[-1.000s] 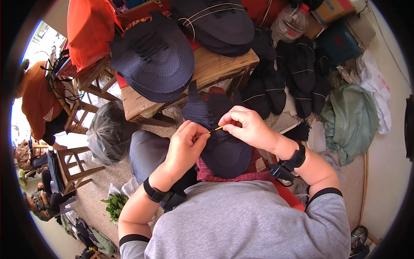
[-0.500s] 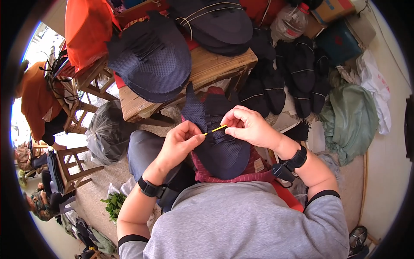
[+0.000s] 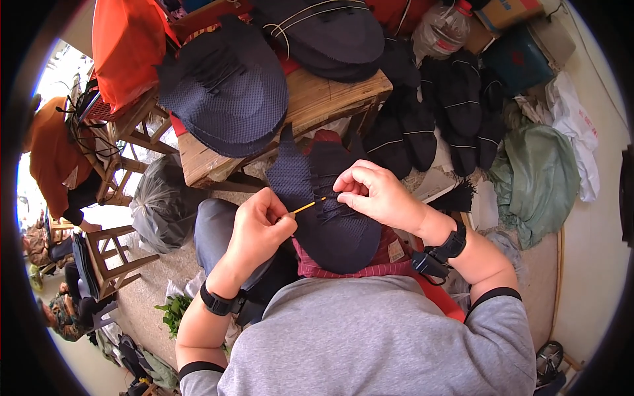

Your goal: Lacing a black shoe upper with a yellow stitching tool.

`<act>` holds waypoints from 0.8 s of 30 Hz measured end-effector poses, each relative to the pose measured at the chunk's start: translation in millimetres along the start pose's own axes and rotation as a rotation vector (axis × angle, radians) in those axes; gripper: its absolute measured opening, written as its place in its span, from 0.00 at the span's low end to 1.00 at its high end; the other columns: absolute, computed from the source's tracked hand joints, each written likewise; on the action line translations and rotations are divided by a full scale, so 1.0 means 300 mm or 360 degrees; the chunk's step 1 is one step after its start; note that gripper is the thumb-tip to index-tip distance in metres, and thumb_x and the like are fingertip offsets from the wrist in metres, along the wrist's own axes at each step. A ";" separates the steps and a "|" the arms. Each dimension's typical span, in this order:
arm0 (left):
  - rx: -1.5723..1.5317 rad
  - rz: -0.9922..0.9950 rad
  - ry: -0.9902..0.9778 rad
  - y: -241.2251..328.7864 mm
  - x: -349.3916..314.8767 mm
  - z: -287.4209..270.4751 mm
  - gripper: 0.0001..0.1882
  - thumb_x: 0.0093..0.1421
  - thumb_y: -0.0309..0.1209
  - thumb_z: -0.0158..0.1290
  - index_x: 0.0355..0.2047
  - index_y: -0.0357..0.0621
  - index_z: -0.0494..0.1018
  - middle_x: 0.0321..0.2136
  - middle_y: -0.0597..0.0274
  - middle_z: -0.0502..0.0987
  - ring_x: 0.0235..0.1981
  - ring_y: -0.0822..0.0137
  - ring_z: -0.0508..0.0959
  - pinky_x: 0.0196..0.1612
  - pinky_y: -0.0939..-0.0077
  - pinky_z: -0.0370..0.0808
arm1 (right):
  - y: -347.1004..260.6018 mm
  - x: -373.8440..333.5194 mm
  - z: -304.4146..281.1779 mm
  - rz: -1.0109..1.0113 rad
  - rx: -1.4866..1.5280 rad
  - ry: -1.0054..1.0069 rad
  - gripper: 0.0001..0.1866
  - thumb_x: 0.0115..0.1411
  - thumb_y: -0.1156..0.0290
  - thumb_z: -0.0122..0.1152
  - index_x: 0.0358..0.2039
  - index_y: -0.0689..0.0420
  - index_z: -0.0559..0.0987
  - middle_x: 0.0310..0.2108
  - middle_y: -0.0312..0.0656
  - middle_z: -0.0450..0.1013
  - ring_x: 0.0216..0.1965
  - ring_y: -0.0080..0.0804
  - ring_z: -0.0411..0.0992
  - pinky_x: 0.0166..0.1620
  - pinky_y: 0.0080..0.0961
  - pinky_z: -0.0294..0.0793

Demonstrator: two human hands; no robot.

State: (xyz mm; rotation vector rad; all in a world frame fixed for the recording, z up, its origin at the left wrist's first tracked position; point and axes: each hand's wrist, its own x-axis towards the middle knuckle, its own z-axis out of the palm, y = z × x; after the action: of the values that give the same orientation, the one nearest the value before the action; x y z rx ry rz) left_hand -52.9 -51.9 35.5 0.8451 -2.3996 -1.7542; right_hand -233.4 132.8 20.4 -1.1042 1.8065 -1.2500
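Closely, the left hand (image 3: 259,224) is closing its grip, thumb against forefinger, on a slim yellow stick (image 3: 305,207), whose dark tip is pointing rightward over a navy mesh shoe upper (image 3: 340,245). That upper is lying on a red striped cloth (image 3: 317,265) over the person's lap. Beside the tip, the right hand (image 3: 384,199) is holding its thumb and forefinger nearly together; whether that grip is pinching anything, I cannot tell. A small pale label (image 3: 395,251) is showing on the cloth, too small for reading. Farther right, a white bag (image 3: 573,112) is bearing red print.
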 end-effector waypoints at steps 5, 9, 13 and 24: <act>-0.0288 -0.0030 -0.0083 -0.046 0.019 0.061 0.05 0.60 0.23 0.61 0.29 0.38 0.74 0.24 0.72 0.75 0.26 0.85 0.70 0.28 0.88 0.67 | -0.004 0.006 0.008 0.0046 0.0107 -0.0016 0.06 0.58 0.77 0.67 0.35 0.62 0.79 0.35 0.38 0.71 0.33 0.23 0.73 0.40 0.20 0.75; -0.0353 0.0019 -0.0064 -0.071 0.035 0.097 0.05 0.61 0.24 0.61 0.33 0.37 0.75 0.26 0.74 0.76 0.27 0.85 0.72 0.30 0.89 0.68 | 0.027 0.010 0.006 -0.0048 -0.0031 -0.0003 0.06 0.59 0.75 0.67 0.34 0.62 0.79 0.34 0.36 0.71 0.33 0.20 0.71 0.38 0.19 0.73; -0.0478 -0.0004 -0.0201 -0.081 0.029 0.090 0.08 0.61 0.23 0.61 0.38 0.38 0.73 0.28 0.74 0.75 0.27 0.85 0.72 0.30 0.90 0.69 | 0.085 -0.003 0.007 0.0361 0.0752 -0.0034 0.05 0.63 0.71 0.65 0.34 0.58 0.80 0.32 0.31 0.73 0.33 0.15 0.69 0.37 0.16 0.71; -0.0317 0.0012 -0.0193 -0.083 0.039 0.090 0.12 0.58 0.24 0.65 0.35 0.41 0.71 0.26 0.74 0.72 0.26 0.84 0.72 0.28 0.88 0.69 | 0.079 0.003 0.051 0.0048 0.0344 0.0159 0.05 0.65 0.69 0.64 0.36 0.57 0.82 0.32 0.29 0.74 0.32 0.13 0.68 0.35 0.14 0.70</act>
State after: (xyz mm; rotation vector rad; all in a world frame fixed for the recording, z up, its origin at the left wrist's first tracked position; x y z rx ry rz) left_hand -62.3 -38.8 0.5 0.7242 -2.2420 -2.0538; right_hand -226.8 130.6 -7.1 -0.9057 1.7055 -1.4661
